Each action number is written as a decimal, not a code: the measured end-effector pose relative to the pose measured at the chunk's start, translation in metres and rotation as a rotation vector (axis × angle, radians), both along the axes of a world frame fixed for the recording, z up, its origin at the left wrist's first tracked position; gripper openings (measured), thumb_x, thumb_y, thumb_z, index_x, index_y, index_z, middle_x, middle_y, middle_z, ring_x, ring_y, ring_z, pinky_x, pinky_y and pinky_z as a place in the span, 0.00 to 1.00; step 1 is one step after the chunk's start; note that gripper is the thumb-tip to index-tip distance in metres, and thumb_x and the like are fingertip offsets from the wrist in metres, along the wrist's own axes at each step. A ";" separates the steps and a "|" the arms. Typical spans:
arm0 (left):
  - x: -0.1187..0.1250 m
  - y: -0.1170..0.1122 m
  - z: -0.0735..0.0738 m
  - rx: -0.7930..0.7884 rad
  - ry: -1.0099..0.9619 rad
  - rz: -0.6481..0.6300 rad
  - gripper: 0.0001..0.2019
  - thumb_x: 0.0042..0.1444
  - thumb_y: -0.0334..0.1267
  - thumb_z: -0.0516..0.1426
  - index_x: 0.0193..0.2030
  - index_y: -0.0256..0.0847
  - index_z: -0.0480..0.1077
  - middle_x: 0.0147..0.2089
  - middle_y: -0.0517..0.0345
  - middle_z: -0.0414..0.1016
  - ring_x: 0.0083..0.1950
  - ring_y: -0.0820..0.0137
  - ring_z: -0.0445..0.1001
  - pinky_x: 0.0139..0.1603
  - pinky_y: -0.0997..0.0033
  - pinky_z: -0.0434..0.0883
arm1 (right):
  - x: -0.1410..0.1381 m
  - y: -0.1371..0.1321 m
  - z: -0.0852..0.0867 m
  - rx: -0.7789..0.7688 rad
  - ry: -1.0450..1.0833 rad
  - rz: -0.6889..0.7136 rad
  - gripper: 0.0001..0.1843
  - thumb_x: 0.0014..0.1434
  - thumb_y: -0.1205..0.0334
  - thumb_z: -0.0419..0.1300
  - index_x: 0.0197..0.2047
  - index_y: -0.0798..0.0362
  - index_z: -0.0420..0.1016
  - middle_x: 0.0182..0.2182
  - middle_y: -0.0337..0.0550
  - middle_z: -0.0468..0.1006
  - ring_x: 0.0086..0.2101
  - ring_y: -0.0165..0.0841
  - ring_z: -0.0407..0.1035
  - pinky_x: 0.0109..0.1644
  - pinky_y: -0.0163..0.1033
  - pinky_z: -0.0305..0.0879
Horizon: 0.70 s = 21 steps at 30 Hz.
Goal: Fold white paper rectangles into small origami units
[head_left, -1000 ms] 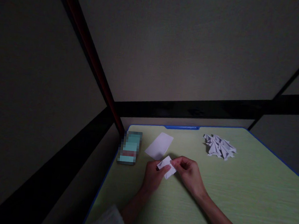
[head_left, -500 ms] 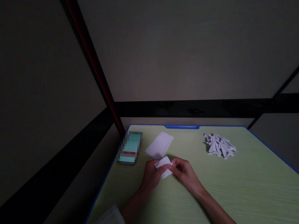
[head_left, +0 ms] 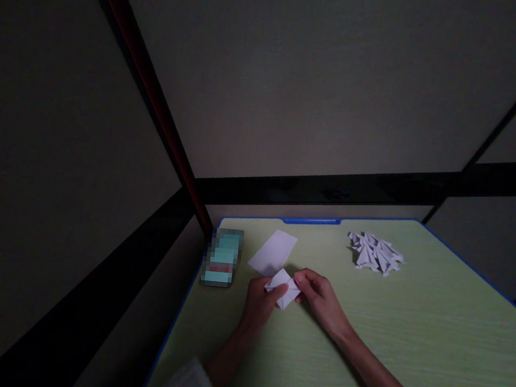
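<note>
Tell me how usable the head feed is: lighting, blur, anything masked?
Head view: dim, walls nearly black, only the green table lit; left hand and right hand pinching the small folded paper are legible, no motion blur; the flat item at the table's left edge is pixelated; table edges splay from wide-angle distortion.

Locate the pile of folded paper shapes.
Head view: the pile of folded paper shapes lies on the green table near its far edge, right of the flat white sheet and beyond the right hand.

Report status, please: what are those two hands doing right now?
Left hand, right hand both pinch the folded paper. Blank sheet close behind, folded pile far right.
</note>
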<state>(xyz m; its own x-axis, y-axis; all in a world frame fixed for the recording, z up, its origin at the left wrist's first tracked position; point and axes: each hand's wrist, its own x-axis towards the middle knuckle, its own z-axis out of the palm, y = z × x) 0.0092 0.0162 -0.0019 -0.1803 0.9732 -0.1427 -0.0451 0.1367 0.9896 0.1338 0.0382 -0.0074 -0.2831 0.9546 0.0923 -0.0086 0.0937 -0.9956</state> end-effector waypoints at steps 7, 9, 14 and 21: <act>0.002 -0.002 0.001 -0.035 -0.128 0.035 0.15 0.35 0.40 0.60 0.28 0.29 0.73 0.22 0.54 0.72 0.23 0.72 0.67 0.22 0.76 0.64 | 0.002 0.000 0.009 -0.053 0.108 -0.125 0.15 0.34 0.59 0.66 0.22 0.55 0.63 0.16 0.34 0.66 0.19 0.26 0.61 0.22 0.32 0.57; 0.003 -0.003 0.003 -0.048 -0.137 0.014 0.14 0.34 0.39 0.60 0.27 0.29 0.73 0.23 0.53 0.73 0.24 0.71 0.69 0.24 0.75 0.66 | 0.003 0.001 0.007 -0.055 0.115 -0.113 0.15 0.35 0.59 0.65 0.22 0.55 0.64 0.16 0.35 0.68 0.19 0.26 0.62 0.23 0.32 0.58; 0.001 -0.004 0.003 -0.030 -0.131 -0.012 0.13 0.35 0.39 0.60 0.26 0.29 0.73 0.23 0.53 0.73 0.25 0.70 0.70 0.26 0.75 0.67 | 0.004 0.001 0.004 -0.053 0.124 -0.086 0.15 0.36 0.59 0.65 0.24 0.54 0.64 0.16 0.35 0.69 0.19 0.28 0.64 0.24 0.33 0.59; 0.001 -0.001 -0.002 -0.020 -0.067 -0.032 0.14 0.37 0.39 0.59 0.27 0.28 0.72 0.21 0.54 0.73 0.23 0.70 0.71 0.22 0.76 0.66 | 0.002 0.000 0.004 0.017 0.148 -0.034 0.14 0.35 0.61 0.66 0.20 0.55 0.63 0.19 0.35 0.67 0.21 0.25 0.62 0.24 0.31 0.60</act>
